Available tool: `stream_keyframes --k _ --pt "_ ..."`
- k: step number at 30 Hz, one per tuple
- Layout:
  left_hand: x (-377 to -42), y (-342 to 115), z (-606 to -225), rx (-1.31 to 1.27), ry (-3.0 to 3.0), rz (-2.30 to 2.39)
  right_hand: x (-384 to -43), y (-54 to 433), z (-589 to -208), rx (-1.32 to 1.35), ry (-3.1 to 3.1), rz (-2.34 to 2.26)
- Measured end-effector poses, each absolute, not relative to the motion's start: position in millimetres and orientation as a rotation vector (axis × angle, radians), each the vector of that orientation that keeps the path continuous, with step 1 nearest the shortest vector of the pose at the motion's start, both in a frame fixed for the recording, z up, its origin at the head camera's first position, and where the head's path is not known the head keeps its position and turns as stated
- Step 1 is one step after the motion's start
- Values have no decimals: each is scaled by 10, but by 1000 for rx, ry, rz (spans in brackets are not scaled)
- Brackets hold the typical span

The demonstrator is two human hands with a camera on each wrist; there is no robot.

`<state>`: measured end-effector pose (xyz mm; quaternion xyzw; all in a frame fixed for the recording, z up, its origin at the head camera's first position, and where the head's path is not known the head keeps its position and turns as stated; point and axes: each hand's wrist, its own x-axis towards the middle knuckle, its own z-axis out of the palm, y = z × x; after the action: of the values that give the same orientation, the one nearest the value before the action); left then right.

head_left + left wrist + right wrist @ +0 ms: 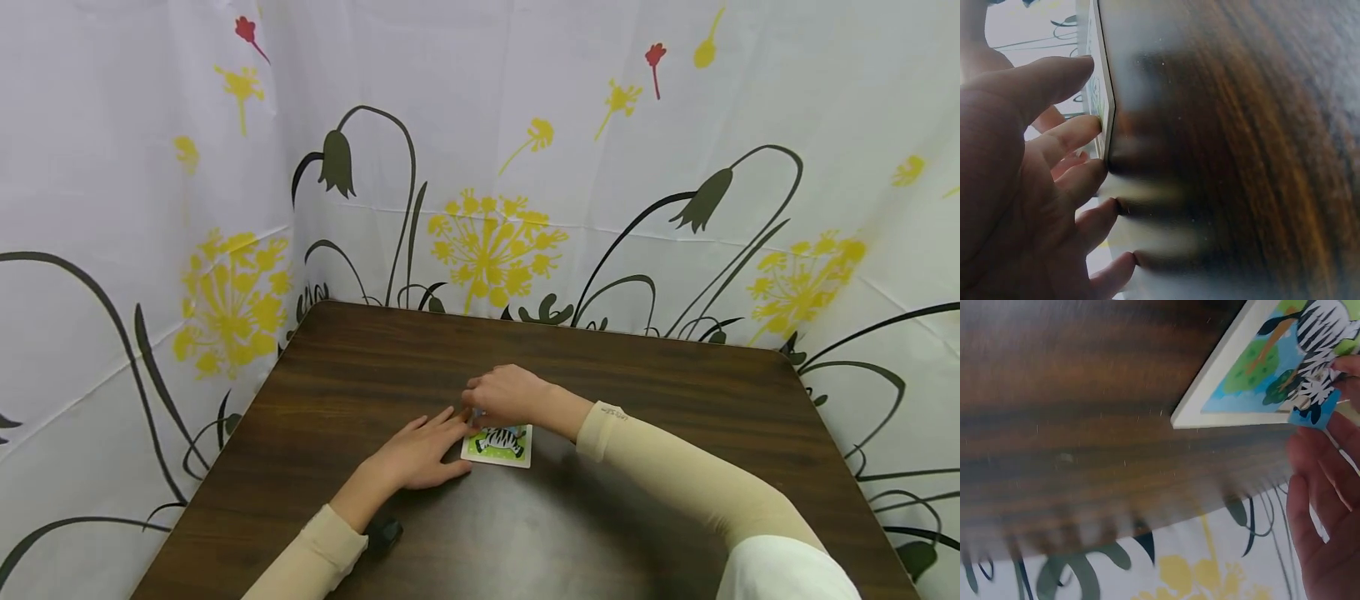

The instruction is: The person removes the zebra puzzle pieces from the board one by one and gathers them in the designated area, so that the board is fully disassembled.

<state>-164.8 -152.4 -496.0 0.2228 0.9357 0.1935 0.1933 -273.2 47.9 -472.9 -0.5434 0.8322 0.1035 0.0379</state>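
Observation:
A small square zebra puzzle (498,450) with a pale border lies flat on the dark wooden table. My left hand (427,454) is spread at its left side, fingertips on the table and against the puzzle's edge (1107,94). Over the far side of the puzzle is my right hand (510,396). Seen from the right wrist, its thumb and fingers pinch a small blue puzzle piece (1315,414) printed with the zebra's head, at the border of the zebra picture (1254,365). In the head view that piece is mostly hidden by the right hand.
Wood-grained tabletop (637,375) surrounds the puzzle. A white curtain (480,100) with yellow, red and dark green flowers hangs along the table's far edge and both sides. A small black object (385,533) sits by the left wrist.

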Motion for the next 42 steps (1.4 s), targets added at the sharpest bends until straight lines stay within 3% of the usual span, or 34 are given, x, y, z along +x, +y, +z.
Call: stream_keyframes --k 12,27,42 --pt "-1676 -1552 -4966 634 2627 557 -2860 625 -4731 -1293 2474 -333" --pt "-1628 -1499 -4980 600 2662 586 -2763 875 -4802 -1235 2391 -681" --pt "-1608 -1456 -5039 583 2700 600 -2734 1473 -4820 -1084 2539 -892"
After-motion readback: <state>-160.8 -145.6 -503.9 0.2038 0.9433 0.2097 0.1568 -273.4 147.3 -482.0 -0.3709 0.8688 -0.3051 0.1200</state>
